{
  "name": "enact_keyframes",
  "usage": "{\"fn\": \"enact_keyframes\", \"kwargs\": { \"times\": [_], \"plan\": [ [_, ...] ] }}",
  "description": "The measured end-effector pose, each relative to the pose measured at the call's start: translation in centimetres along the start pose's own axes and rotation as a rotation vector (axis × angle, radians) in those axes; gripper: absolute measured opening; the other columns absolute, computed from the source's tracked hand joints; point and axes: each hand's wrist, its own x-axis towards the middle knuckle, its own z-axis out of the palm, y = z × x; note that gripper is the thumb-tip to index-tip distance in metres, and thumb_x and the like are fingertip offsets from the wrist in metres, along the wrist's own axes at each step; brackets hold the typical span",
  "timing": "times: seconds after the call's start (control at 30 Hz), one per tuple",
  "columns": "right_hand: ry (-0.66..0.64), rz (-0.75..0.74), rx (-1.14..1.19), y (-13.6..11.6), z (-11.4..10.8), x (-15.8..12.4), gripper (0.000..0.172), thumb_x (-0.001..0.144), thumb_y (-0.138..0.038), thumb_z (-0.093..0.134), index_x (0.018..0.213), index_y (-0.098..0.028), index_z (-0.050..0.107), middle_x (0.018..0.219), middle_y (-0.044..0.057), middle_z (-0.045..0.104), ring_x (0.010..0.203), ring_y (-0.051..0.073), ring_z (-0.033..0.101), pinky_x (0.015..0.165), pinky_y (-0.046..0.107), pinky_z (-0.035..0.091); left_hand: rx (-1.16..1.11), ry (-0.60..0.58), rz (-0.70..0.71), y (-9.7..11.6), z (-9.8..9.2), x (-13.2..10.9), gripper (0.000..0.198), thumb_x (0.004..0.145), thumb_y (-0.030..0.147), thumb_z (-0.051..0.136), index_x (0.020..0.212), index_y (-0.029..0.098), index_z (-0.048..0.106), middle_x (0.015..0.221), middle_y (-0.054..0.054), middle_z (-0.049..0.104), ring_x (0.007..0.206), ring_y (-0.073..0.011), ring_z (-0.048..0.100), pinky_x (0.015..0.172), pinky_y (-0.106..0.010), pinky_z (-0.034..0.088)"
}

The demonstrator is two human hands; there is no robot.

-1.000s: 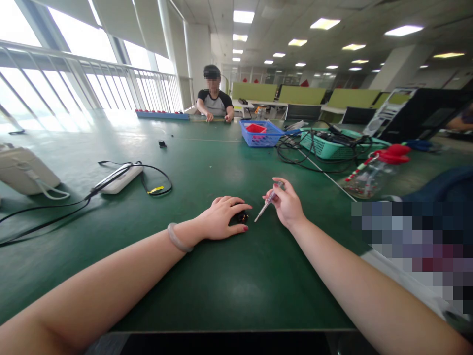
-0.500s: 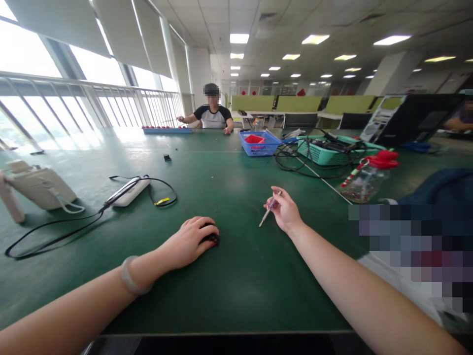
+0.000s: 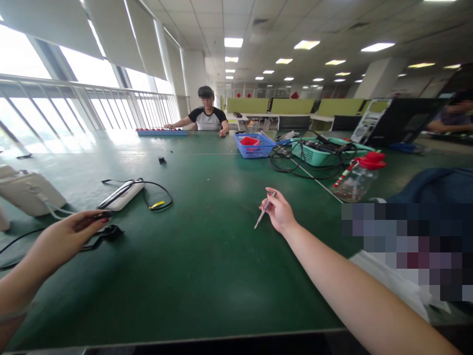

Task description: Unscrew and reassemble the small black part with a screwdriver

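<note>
My right hand (image 3: 281, 213) is closed round a thin clear-handled screwdriver (image 3: 263, 212), its tip pointing down and left just above the green table (image 3: 221, 256). My left hand (image 3: 62, 237) is far out to the left, fingers pinched on a small black object (image 3: 100, 215) at its fingertips. A black plug-like piece (image 3: 111, 231) lies on the table directly below those fingertips; I cannot tell whether it is joined to what I pinch. A white power strip (image 3: 121, 194) with a black cable lies just beyond.
A white device (image 3: 25, 192) sits at far left. At the back right stand a blue basket (image 3: 254, 146), a teal basket (image 3: 320, 153) with tangled cables, and a red-lidded bottle (image 3: 356, 177). A person sits at the table's far end by a blue tray (image 3: 160, 132).
My left hand has slid from the table's middle far to the left, taking the small black object with it. The right hand and the screwdriver have barely moved.
</note>
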Motion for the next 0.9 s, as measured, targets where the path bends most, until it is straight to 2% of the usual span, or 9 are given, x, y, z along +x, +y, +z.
{"fn": "enact_keyframes", "kwargs": {
  "times": [0.07,0.17,0.27,0.4,0.57,0.7,0.8,0.9],
  "plan": [
    [0.004,-0.002,0.003,0.0,0.0,0.0,0.035,0.068,-0.028,0.07,0.099,-0.023,0.056,0.054,-0.006,0.058,0.052,0.013,0.055,0.057,0.029,0.047,-0.261,0.058,-0.104,0.0,-0.5,-0.3,0.053,0.068,0.043,0.07,0.114,0.018,0.064,0.097,-0.007,0.072,0.096,-0.0242,0.066,0.086,-0.035,0.055],
    [0.011,-0.004,0.008,0.0,0.0,0.0,0.035,0.067,-0.028,0.07,0.099,-0.024,0.056,0.053,-0.007,0.057,0.052,0.013,0.055,0.057,0.029,0.047,-0.697,0.038,-0.201,0.2,-0.2,-0.6,0.052,0.069,0.019,0.069,0.12,0.021,0.062,0.095,-0.005,0.072,0.086,-0.015,0.069,0.07,-0.018,0.057],
    [0.013,0.0,0.006,0.0,0.0,0.0,0.034,0.067,-0.028,0.07,0.098,-0.024,0.056,0.054,-0.007,0.057,0.051,0.013,0.055,0.057,0.03,0.047,-0.891,0.005,-0.295,0.2,0.4,-0.8,0.057,0.072,0.002,0.061,0.124,0.026,0.06,0.09,-0.003,0.071,0.073,-0.0096,0.069,0.059,-0.011,0.056],
    [0.016,0.001,0.005,0.0,0.0,0.0,0.034,0.067,-0.027,0.069,0.098,-0.024,0.056,0.054,-0.007,0.057,0.051,0.013,0.054,0.058,0.03,0.048,-0.943,-0.014,-0.303,-1.0,1.0,-0.3,0.055,0.074,-0.005,0.055,0.121,0.022,0.062,0.084,-0.004,0.071,0.068,-0.0091,0.069,0.057,-0.01,0.056],
    [0.019,0.002,0.01,0.0,0.0,0.0,0.034,0.067,-0.026,0.07,0.098,-0.024,0.057,0.054,-0.006,0.058,0.052,0.013,0.054,0.059,0.03,0.048,-1.057,-0.029,-0.296,-3.1,1.3,0.8,0.061,0.071,-0.011,0.05,0.123,0.019,0.059,0.1,-0.009,0.07,0.086,-0.0144,0.071,0.067,-0.015,0.059],
    [0.019,0.002,0.013,0.0,0.1,0.0,0.034,0.067,-0.026,0.07,0.098,-0.023,0.057,0.053,-0.006,0.058,0.052,0.013,0.054,0.058,0.03,0.048,-1.183,-0.006,-0.297,-3.2,1.3,1.1,0.034,0.08,-0.001,0.047,0.106,0.011,0.066,0.102,-0.012,0.069,0.094,-0.0195,0.069,0.073,-0.023,0.061],
    [0.014,0.001,0.013,0.0,0.1,0.0,0.034,0.067,-0.027,0.07,0.098,-0.024,0.057,0.053,-0.006,0.058,0.052,0.013,0.054,0.057,0.029,0.047,-1.106,0.013,-0.266,-2.7,1.3,0.7,0.025,0.082,0.003,0.051,0.101,0.013,0.065,0.097,-0.008,0.07,0.09,-0.0156,0.069,0.073,-0.02,0.06],
    [0.004,0.0,0.01,0.0,0.1,-0.1,0.034,0.068,-0.027,0.071,0.098,-0.024,0.057,0.053,-0.007,0.057,0.052,0.013,0.054,0.057,0.029,0.047,-0.937,-0.003,-0.242,-2.5,1.3,0.1,0.037,0.076,0.007,0.062,0.111,0.02,0.062,0.102,-0.004,0.07,0.092,-0.0138,0.067,0.072,-0.017,0.058]
  ]
}}
